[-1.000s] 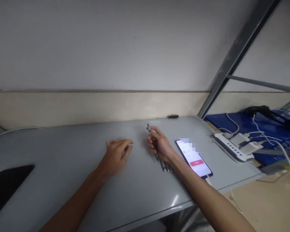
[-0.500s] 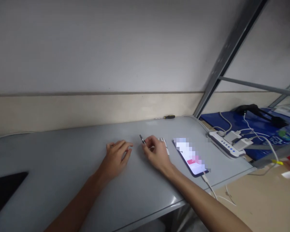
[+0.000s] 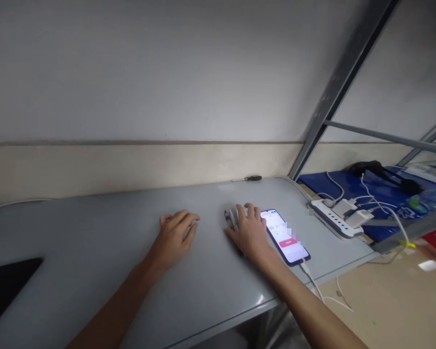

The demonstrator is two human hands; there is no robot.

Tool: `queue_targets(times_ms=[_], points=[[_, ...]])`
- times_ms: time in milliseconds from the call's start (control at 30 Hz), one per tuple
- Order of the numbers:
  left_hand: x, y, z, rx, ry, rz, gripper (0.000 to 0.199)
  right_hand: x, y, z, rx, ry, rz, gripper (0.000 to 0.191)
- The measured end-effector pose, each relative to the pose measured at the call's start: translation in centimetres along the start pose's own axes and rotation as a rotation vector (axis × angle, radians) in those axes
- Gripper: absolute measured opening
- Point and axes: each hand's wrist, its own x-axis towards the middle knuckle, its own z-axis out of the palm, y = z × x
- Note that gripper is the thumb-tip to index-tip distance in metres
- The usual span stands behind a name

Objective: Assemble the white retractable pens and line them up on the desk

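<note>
My left hand [image 3: 174,240] rests on the grey tabletop [image 3: 105,242], palm down, its fingers loosely bent with a gap at the thumb. Nothing is in it. To the right, my right hand [image 3: 252,230] hovers low or rests over the table with its fingers spread. Beside its thumb and index finger is a slim pen-like object [image 3: 228,219], dark and silver, apparently lying on the table. A small white item by it is mostly covered by this hand. Right of the fingers lies a lit phone [image 3: 288,242] showing a timer, plugged into a white cable [image 3: 312,278].
A screwdriver [image 3: 253,178] lies at the back against the wall. At the right, a power strip [image 3: 334,220] holds several plugs and cables. A metal frame post [image 3: 321,111] rises behind it. A dark flat object [image 3: 10,286] sits at the left edge.
My right hand has moved right toward the phone and gone from pinching the pen-like object to spread fingers. That object has shifted right and down. My left hand has stayed put.
</note>
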Motion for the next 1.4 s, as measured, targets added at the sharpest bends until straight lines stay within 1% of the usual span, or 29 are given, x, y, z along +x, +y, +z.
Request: queue_targets(times_ms=[133, 233, 300, 500, 600, 700, 800, 867, 900, 967, 1033, 1100, 1133, 1167, 1233, 1300, 1333, 1400], points=[[0.0, 0.2, -0.1, 0.005, 0.002, -0.004, 0.021, -0.7, 0.0, -0.6, -0.001, -0.096, 0.094, 0.061], [0.0, 0.2, -0.1, -0.002, -0.008, -0.004, 0.022, -0.7, -0.1, -1.0, 0.017, -0.156, 0.143, 0.062], [0.0, 0.2, -0.1, -0.007, -0.015, -0.004, 0.022, -0.5, -0.2, -1.0, 0.027, -0.177, 0.129, 0.061], [0.0, 0.2, 0.1, -0.021, -0.001, 0.003, 0.021, -0.1, -1.0, -0.7, 0.022, -0.203, 0.009, 0.059], [0.0, 0.2, 0.1, -0.029, 0.009, 0.0, 0.021, 0.0, -1.4, -0.8, 0.021, -0.232, -0.021, 0.053], [0.0, 0.2, 0.1, -0.027, 0.018, 0.002, 0.021, 0.2, -1.6, -0.9, 0.068, -0.281, -0.046, 0.043], [0.0, 0.1, 0.1, -0.023, 0.018, 0.016, 0.022, 0.4, -1.7, -0.8, 0.124, -0.298, -0.049, 0.021], [0.0, 0.1, 0.1, -0.029, 0.02, 0.018, 0.022, 0.4, -1.7, -0.7, 0.206, -0.321, -0.025, 0.004], [0.0, 0.1, 0.1, -0.035, 0.024, 0.017, 0.023, 0.4, -1.7, -0.6, 0.266, -0.326, -0.016, 0.005], [0.0, 0.3, 0.1, -0.041, 0.027, 0.013, 0.024, 0.3, -1.6, -0.5, 0.418, -0.306, -0.026, 0.014], [0.0, 0.5, 0.1, -0.038, 0.014, 0.009, 0.024, 0.3, -1.7, -0.6, 0.637, -0.304, -0.055, 0.013], [0.0, 0.7, 0.2, -0.038, -0.005, 0.004, 0.024, 0.4, -2.0, -0.7, 0.918, -0.375, -0.063, 0.007], [0.0, 0.9, 0.2, -0.049, -0.004, -0.002, 0.025, 0.4, -2.2, -0.8, 1.056, -0.416, -0.06, 0.007], [0.0, 1.0, 0.3, -0.062, -0.006, -0.009, 0.025, 0.5, -2.6, -0.8, 1.178, -0.436, -0.053, 0.013], [-0.1, 1.1, 0.2, -0.109, -0.001, -0.035, 0.025, 0.8, -3.4, -0.7, 1.337, -0.401, -0.037, 0.029], [-0.1, 1.0, 0.1, -0.176, 0.031, -0.072, 0.025, 1.2, -4.3, -0.6, 1.398, -0.32, -0.028, 0.039], [-0.1, 0.9, 0.0, -0.215, 0.054, -0.091, 0.026, 1.4, -4.7, -0.6, 1.4, -0.305, -0.034, 0.041], [0.0, 0.7, -0.1, -0.308, 0.09, -0.116, 0.027, 1.8, -5.5, -0.5, 1.409, -0.26, -0.09, 0.042]])
